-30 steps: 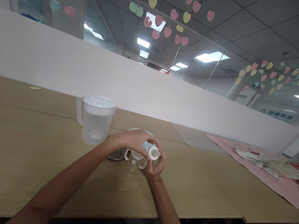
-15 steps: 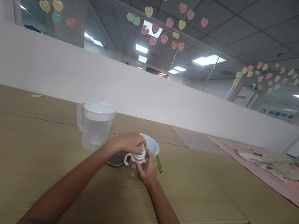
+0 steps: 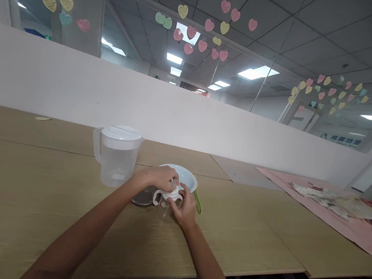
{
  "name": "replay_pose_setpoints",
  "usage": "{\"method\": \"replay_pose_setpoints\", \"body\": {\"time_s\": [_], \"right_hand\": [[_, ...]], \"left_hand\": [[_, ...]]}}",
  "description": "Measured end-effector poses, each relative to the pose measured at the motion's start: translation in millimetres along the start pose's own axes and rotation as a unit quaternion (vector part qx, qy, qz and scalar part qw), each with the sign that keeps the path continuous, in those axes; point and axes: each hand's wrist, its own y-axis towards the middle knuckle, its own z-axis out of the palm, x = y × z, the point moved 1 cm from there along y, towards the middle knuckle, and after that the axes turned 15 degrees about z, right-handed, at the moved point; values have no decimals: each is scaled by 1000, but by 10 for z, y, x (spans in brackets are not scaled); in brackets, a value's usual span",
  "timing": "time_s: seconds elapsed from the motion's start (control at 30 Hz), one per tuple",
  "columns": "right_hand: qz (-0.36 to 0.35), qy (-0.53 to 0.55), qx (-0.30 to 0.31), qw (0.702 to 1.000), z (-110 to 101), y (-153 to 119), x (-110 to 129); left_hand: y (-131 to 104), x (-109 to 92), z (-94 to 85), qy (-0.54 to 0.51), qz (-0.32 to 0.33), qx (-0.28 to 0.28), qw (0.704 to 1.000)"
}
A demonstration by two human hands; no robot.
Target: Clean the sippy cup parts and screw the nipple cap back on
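Observation:
A clear baby bottle point(image 3: 163, 211) with a white two-handled collar stands upright over the table, between my hands. My right hand point(image 3: 186, 209) is closed around its right side at the collar. From above, my left hand point(image 3: 164, 177) reaches over with fingers pinched on the clear teat point(image 3: 173, 183) at the top; the fingers partly hide it. Close behind is a pale blue bowl point(image 3: 187, 178), partly covered by my left hand. A green handle point(image 3: 198, 202) lies to the right of the bowl. Beneath my left wrist sits a round, see-through dish point(image 3: 143, 197).
A lidded clear pitcher point(image 3: 118, 165) stands to the left, its handle pointing left. A pink cloth point(image 3: 287, 191) with crumpled pale items covers the right part of the wooden table point(image 3: 245, 236). Behind runs a low white wall point(image 3: 174, 120) below windows.
The view has shifted slightly, and more of the bowl shows behind my left hand. Both hands stay at the bottle, with the left fingers a little changed in position over its top.

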Motion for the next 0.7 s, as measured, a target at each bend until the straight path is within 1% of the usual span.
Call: {"method": "replay_pose_setpoints", "body": {"time_s": [0.17, 0.33, 0.4, 0.53, 0.7], "right_hand": [[24, -16, 18, 999, -15, 7, 24], [27, -29, 32, 999, 12, 2, -4], [28, -33, 36, 998, 25, -1, -31], [37, -39, 47, 997, 38, -4, -70], [74, -28, 70, 994, 43, 4, -72]], "left_hand": [[8, -27, -3, 0, -7, -9, 1000], [26, 16, 5, -12, 44, 0, 999], [36, 59, 16, -23, 50, 7, 998], [54, 100, 25, -32, 50, 10, 998], [53, 53, 8, -24, 23, 12, 999]]}}
